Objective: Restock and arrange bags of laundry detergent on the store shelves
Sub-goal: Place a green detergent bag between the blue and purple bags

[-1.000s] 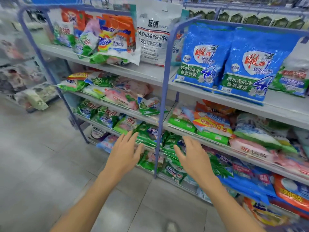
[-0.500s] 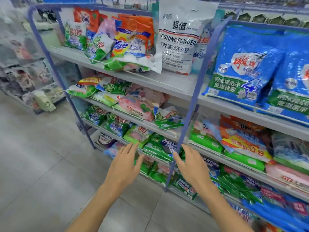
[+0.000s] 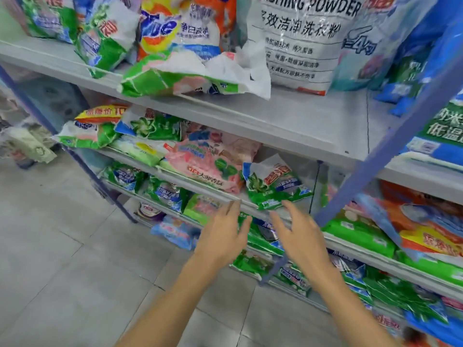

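The left hand [image 3: 223, 237] and right hand [image 3: 299, 237], both spread and empty, reach toward the crooked green detergent bag [image 3: 274, 190], likely to straighten it.

"WASHING POWDER" on white bag [image 3: 298, 43]; "Tide" on orange bag [image 3: 175, 26].

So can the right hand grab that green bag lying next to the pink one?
Probably yes. The right hand is open, its fingertips just below the front edge of the green bag, with nothing between them. The bag lies at the front of the shelf, with no other bag on top.
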The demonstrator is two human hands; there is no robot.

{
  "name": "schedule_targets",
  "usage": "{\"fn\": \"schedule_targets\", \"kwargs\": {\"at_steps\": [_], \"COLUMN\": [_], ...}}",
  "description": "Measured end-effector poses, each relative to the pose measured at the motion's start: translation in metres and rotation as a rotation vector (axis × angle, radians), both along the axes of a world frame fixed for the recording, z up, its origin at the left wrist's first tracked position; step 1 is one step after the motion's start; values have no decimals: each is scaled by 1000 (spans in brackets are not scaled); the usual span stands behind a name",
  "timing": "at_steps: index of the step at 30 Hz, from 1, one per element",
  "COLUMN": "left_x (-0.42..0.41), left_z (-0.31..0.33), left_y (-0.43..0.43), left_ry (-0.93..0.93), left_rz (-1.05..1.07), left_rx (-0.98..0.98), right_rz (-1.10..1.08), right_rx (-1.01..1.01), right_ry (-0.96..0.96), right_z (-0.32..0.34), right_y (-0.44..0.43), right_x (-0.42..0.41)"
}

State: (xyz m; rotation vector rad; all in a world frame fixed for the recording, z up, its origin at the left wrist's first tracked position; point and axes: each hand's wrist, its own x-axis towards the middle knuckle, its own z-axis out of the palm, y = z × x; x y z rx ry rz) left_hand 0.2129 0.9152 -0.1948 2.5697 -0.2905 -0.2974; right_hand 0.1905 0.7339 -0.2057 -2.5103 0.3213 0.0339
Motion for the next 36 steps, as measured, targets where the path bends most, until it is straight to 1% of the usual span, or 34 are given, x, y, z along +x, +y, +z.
{"fn": "schedule_targets", "kwargs": {"at_steps": [2,3,5,7,8,10,12,15,19,21,23,27,29,31,33,36], "left_x": [30,45,72,97,107,122,130,143,161,162,157,143,135,126,115,97], "left_z": [-14,-20,-33,-47,-54,-67,-81,-94,-98,-92,-89,-80,-69,-57,-45,-23], "left_y": [-10,-16,-29,-44,-51,-62,-72,-81,-88,-90,-90,-77,-67,-51,-32,-3], "left_ry": [9,14,33,12,16,92,189,229,280,327,390,543,624,657,678,720], "left_rz": [-1,19,107,214,264,323,356,413,504,518,503,384,400,398,370,398], "left_rx": [-57,-119,-302,-435,-455,-473,-503,-548,-679,-836,-1019,-1240,-1359,-1356,-1323,-1279], "right_rz": [-55,-94,-174,-231,-264,-351,-406,-411,-390,-392,-406,-440,-424,-380,-314,-260], "right_rx": [26,36,24,-10,-21,-30,-36,-10,-10,26,78,222,314,401,521,806], "right_ry": [-26,-29,-32,-114,-159,-206,-191,-123,-165,-173,-181,-241,-193,-136,-130,-64], "right_z": [-16,-24,-39,-58,-68,-87,-103,-116,-120,-119,-113,-89,-76,-65,-55,-40], "right_y": [2,2,-1,-5,-7,-10,-18,-29,-30,-30,-31,-26,-22,-18,-12,-1], "right_x": [30,46,75,98,107,123,137,150,148,146,143,133,124,113,99,79]}}
